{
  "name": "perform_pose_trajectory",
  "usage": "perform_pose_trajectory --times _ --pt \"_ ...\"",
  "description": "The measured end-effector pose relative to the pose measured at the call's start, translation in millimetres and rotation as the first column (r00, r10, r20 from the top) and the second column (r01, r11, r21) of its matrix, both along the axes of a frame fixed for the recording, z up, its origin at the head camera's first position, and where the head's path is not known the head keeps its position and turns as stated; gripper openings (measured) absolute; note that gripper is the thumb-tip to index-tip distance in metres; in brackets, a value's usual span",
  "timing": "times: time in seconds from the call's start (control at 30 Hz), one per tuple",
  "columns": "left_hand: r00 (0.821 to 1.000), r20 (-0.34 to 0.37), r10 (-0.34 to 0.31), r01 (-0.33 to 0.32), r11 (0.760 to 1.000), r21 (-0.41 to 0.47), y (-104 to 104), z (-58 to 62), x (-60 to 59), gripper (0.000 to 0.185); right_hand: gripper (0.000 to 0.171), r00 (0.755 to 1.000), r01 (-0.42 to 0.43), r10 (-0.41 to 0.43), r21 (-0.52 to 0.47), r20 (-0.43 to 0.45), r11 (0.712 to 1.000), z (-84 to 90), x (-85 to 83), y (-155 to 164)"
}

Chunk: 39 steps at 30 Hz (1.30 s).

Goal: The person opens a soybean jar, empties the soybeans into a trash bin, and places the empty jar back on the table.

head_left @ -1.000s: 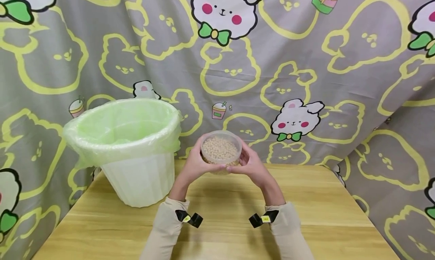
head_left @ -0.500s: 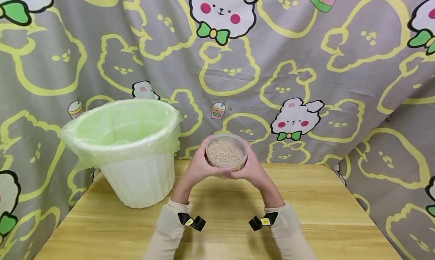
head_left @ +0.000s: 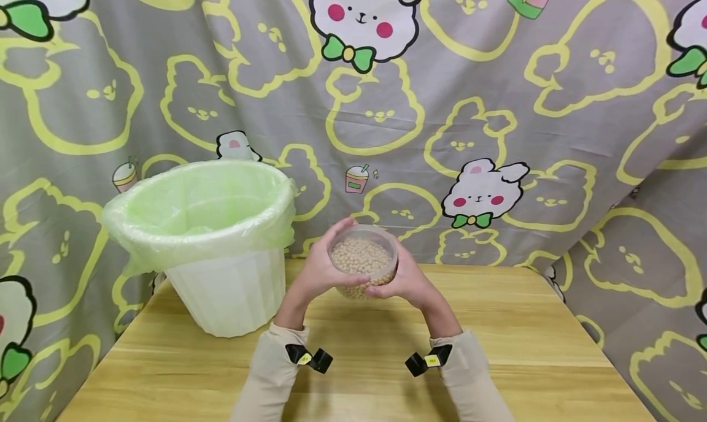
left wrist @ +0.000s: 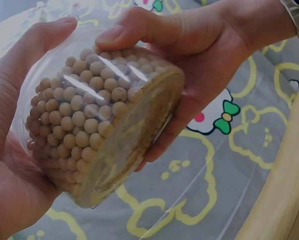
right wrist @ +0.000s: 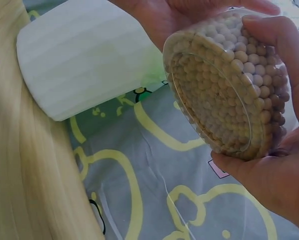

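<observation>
Both hands hold a clear round plastic tub (head_left: 367, 228) above the table, at the middle of the head view. Small beige beads (head_left: 359, 254) fill much of it, and its top is uncovered. My left hand (head_left: 320, 267) grips the left side, its thumb across the near wall. On the opposite side my right hand (head_left: 409, 276) curls round the wall, thumb also in front. The left wrist view shows the tub's smooth base (left wrist: 127, 150) tilted toward the camera. From the right wrist, beads (right wrist: 259, 70) show through the clear wall between the two hands.
A white ribbed bin (head_left: 226, 293), lined with a light green plastic bag (head_left: 265, 226), stands on the table to the left of the hands. The wooden table (head_left: 541, 342) ends at a grey patterned curtain (head_left: 386, 164) behind.
Both hands have shifted the tub slightly right and then back left, and it now sits a little lower in the head view. The grip continues on both sides; the bin has not moved.
</observation>
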<state>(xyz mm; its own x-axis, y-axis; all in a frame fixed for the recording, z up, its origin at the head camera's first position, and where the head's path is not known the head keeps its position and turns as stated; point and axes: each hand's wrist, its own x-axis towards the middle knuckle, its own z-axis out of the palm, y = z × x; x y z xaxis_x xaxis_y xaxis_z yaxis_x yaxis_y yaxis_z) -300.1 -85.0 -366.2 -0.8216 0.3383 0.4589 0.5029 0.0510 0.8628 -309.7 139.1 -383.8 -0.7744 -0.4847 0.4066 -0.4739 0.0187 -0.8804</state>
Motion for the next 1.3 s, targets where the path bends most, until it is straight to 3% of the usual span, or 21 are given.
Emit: perform_pose_trajectory --times 0.13,0.37,0.53,0.63,0.73,0.83,0.93,1.1,1.3 --pt "0.999 0.006 0.042 -0.042 0.999 0.012 4.4 0.7 2.5 0.111 0.107 1.000 0.022 -0.022 0.007 -0.018 1.000 0.7 0.9 1.4" --pt "0.988 -0.001 0.155 -0.155 0.988 0.007 15.2 1.4 6.6 0.114 0.111 0.989 0.134 -0.133 0.017 -0.069 0.991 0.0 2.0 -1.0" --pt "0.987 -0.004 0.164 -0.164 0.986 -0.033 16.5 2.9 7.4 0.118 0.113 0.982 0.176 -0.174 0.020 -0.078 0.984 -0.3 3.4 -1.5" --pt "0.994 -0.018 0.111 -0.112 0.993 -0.036 11.0 3.8 5.8 0.116 0.111 0.985 0.162 -0.160 0.019 -0.072 0.987 0.7 2.6 0.1" --pt "1.000 -0.020 -0.020 0.020 1.000 0.016 2.1 2.4 1.9 0.112 0.110 0.995 0.093 -0.092 0.010 -0.043 0.996 1.3 1.1 2.9" --pt "0.989 -0.007 -0.146 0.146 0.987 0.064 -5.9 -0.6 -2.3 0.109 0.110 1.000 0.010 -0.010 0.007 -0.005 1.000 1.2 0.5 4.6" --pt "0.984 0.007 -0.176 0.175 0.982 0.071 -10.1 -3.5 -4.9 0.109 0.111 0.999 -0.035 0.035 0.004 0.015 0.999 -0.2 0.1 3.2" --pt "0.995 0.006 -0.101 0.100 0.993 0.063 -6.1 -4.0 -4.6 0.107 0.109 1.000 -0.007 0.007 -0.025 0.021 1.000 -1.9 -0.3 0.3" --pt "0.998 0.014 0.054 -0.055 0.997 0.048 6.3 -2.6 0.5 0.108 0.109 0.995 0.095 -0.094 -0.023 0.014 0.995 -0.8 1.3 -1.0"
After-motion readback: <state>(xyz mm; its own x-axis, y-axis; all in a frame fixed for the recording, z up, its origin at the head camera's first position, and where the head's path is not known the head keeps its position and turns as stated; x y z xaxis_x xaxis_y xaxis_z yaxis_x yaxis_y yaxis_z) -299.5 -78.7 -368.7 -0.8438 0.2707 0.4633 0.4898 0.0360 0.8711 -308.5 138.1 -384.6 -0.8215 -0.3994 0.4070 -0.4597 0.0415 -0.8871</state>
